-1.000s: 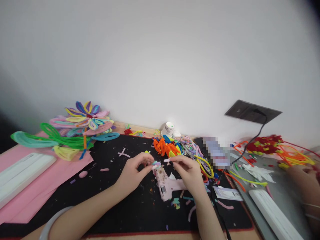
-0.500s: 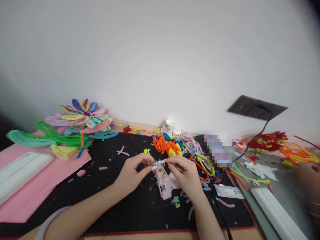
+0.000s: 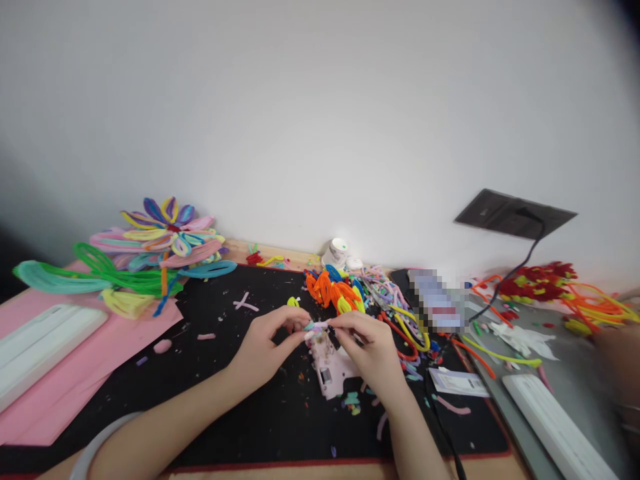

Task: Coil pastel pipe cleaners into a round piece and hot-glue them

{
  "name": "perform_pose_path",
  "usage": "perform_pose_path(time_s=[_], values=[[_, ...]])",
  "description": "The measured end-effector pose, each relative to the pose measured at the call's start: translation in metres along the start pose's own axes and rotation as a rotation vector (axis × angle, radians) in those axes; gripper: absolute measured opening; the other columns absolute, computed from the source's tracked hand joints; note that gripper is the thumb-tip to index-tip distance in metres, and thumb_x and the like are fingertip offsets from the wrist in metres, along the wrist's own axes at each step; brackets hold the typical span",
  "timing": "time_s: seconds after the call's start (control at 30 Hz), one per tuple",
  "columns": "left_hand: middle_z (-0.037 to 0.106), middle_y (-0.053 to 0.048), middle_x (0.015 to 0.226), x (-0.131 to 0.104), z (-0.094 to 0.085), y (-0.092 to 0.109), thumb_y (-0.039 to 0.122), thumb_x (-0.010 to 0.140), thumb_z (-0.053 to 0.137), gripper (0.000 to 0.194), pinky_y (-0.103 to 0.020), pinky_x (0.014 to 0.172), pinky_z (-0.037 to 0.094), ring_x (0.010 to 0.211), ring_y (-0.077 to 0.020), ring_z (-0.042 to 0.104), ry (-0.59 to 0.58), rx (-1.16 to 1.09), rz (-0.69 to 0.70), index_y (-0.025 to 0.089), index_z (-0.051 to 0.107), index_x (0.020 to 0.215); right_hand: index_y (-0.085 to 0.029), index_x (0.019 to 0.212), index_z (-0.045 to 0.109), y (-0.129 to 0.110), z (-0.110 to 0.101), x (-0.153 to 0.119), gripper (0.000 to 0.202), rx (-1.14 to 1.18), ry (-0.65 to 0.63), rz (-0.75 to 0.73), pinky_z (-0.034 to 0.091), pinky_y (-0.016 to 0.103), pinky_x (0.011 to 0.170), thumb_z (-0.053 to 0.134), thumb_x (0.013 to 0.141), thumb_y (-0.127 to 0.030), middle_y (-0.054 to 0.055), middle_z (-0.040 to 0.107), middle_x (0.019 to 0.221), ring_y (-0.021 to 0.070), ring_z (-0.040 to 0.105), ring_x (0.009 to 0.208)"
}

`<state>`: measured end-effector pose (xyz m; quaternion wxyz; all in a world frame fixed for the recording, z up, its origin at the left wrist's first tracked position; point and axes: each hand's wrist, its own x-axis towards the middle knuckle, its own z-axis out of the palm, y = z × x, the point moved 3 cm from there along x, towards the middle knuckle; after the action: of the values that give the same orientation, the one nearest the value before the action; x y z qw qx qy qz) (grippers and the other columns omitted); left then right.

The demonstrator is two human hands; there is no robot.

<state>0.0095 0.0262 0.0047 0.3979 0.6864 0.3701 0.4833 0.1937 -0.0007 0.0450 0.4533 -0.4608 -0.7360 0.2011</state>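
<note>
My left hand (image 3: 267, 340) pinches the left end of a short pastel pipe cleaner piece (image 3: 318, 327), pink-white with some blue-green. At its other end, my right hand (image 3: 369, 343) grips it between thumb and fingers. The piece spans the small gap between my fingertips. Just below lies a pale pink plastic device (image 3: 334, 383) with a dark switch on its face; my right hand hides part of it. Small clipped pipe cleaner bits (image 3: 351, 401) are scattered on the black mat (image 3: 240, 427) nearby.
At the left, a many-coloured pipe cleaner flower (image 3: 173, 230) stands by pink paper (image 3: 145, 340) and a white case (image 3: 50, 343). Behind my hands lie orange pipe cleaner loops (image 3: 333, 293) and a white cup (image 3: 335, 253). A phone (image 3: 433, 300), a cable (image 3: 515, 267) and another person's blurred hand (image 3: 617, 353) are to the right.
My fingers have shifted very slightly around the pipe cleaner piece, which stays over the pink device. At the right, the other person's hand has moved a little.
</note>
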Motion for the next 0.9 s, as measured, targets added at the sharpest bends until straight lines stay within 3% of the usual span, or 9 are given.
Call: perform_pose_path(time_s=[0.57, 0.73, 0.9], values=[[0.069, -0.001, 0.076, 0.002, 0.0, 0.006, 0.017, 0.082, 0.062, 0.007, -0.025, 0.067, 0.05, 0.068, -0.0139, 0.062, -0.06, 0.067, 0.043, 0.02, 0.069, 0.083, -0.02, 0.085, 0.074, -0.002, 0.001, 0.001, 0.017, -0.009, -0.026, -0.029, 0.052, 0.026, 0.068, 0.06, 0.085, -0.009, 0.004, 0.073, 0.079, 0.0161, 0.068, 0.073], [0.07, -0.003, 0.082, 0.002, 0.001, -0.003, 0.019, 0.081, 0.063, 0.007, -0.027, 0.071, 0.051, 0.073, -0.0155, 0.064, -0.055, -0.035, -0.046, 0.019, 0.069, 0.086, -0.021, 0.091, 0.074, -0.003, 0.0, 0.001, 0.019, 0.0, -0.041, -0.006, 0.053, 0.027, 0.069, 0.059, 0.086, -0.011, 0.005, 0.072, 0.084, 0.017, 0.066, 0.075], [0.07, -0.002, 0.082, 0.003, 0.001, -0.008, 0.023, 0.077, 0.068, 0.009, -0.028, 0.072, 0.054, 0.074, -0.0157, 0.065, 0.012, -0.218, -0.186, 0.018, 0.067, 0.085, -0.02, 0.094, 0.073, 0.002, 0.0, -0.001, 0.017, -0.018, -0.02, 0.042, 0.05, 0.028, 0.063, 0.06, 0.085, -0.014, 0.003, 0.069, 0.078, 0.0152, 0.059, 0.063]])
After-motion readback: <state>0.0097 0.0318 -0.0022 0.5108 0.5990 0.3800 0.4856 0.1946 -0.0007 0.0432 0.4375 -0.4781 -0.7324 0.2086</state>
